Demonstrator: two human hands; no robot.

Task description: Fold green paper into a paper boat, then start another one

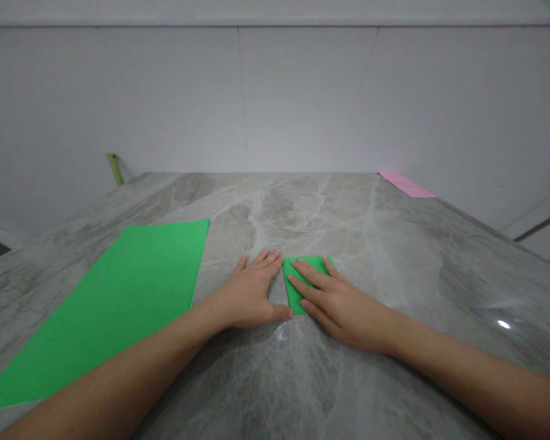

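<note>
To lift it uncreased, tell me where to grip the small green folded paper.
Probably pinch the far edge of the folded paper, from the far side: it lies flat, the right hand covers its near part, the left hand flanks its left edge.

Even, soft light; a glare spot on the table; edges bowed.

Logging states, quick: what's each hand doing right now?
Left hand: open, flat on the table, beside the folded green paper.
Right hand: open, pressing flat on that paper.
</note>
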